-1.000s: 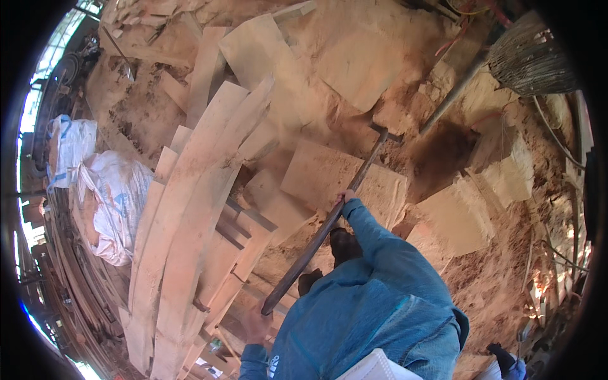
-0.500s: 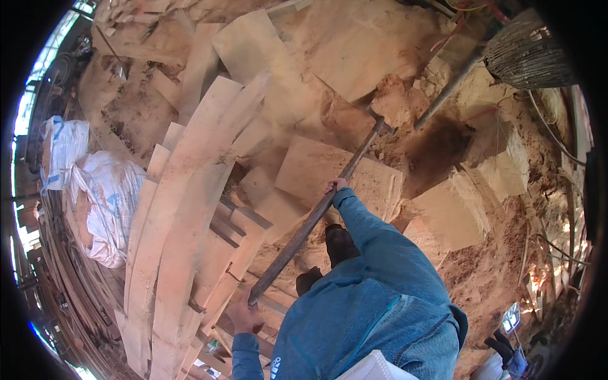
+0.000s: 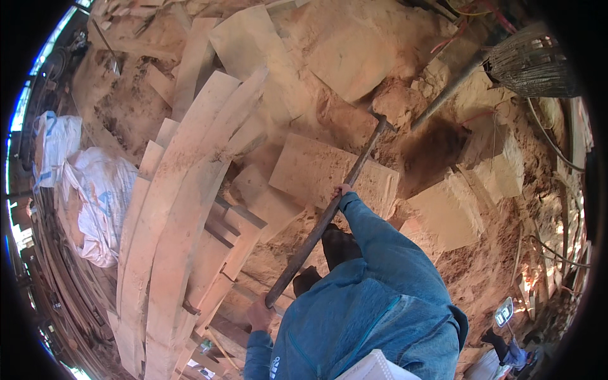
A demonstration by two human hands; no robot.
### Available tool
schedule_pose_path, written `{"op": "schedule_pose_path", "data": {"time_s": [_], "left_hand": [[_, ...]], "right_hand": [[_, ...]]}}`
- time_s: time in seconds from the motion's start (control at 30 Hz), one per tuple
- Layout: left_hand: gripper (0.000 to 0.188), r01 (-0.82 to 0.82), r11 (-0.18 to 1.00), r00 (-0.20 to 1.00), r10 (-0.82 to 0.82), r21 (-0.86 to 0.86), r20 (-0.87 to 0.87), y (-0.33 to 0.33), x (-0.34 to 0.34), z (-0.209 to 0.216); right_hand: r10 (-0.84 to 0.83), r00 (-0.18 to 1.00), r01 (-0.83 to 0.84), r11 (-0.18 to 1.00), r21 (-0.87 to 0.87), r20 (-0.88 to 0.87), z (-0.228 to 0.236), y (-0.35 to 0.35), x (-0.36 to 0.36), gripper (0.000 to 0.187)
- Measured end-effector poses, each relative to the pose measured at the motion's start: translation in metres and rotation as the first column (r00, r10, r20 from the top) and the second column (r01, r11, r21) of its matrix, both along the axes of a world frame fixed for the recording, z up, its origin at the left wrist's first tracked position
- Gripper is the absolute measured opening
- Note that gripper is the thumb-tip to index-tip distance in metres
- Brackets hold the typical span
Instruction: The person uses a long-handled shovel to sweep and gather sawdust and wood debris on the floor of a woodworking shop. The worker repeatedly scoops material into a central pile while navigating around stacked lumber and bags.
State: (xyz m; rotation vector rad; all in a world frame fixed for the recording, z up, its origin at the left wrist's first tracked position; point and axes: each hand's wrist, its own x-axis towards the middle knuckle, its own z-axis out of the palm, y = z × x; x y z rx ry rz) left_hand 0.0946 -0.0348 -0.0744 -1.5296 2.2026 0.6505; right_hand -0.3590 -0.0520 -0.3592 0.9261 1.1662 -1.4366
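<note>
A long-handled tool with a wooden shaft slants from lower left to upper right in front of me. Its dark crosswise metal head rests against reddish sawdust; whether it is a hoe or a pick I cannot tell. My right hand is wrapped round the middle of the shaft. At the near end, my left hand grips the butt of the handle beside the timber. Beneath the shaft lies a dusty pale wood block, close to my right hand.
Long curved planks are stacked at the left, beside white sacks. Another cut block lies to the right, below a dark hollow in the sawdust. A bristle broom with a long pole leans at the upper right. Thin cables hang along the right.
My left hand and the butt of the handle have shifted right, so the shaft stands steeper. My right hand keeps its hold and the head stays nearly in place. The view has shifted slightly.
</note>
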Motion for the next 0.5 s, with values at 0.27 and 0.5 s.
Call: {"op": "schedule_pose_path", "data": {"time_s": [0.27, 0.5], "left_hand": [[0.023, -0.053, 0.996, 0.994, 0.059, 0.065, -0.095, 0.011, 0.015, -0.02], [0.02, -0.049, 0.995, 0.994, 0.057, 0.084, -0.096, 0.022, 0.034, -0.024]], "right_hand": [[0.057, 0.992, -0.063, 0.996, -0.06, -0.111, 0.012, 0.007, 0.007, 0.02], [0.017, 1.0, -0.017, 0.999, -0.03, -0.015, 0.005, 0.019, 0.028, 0.02]]}}
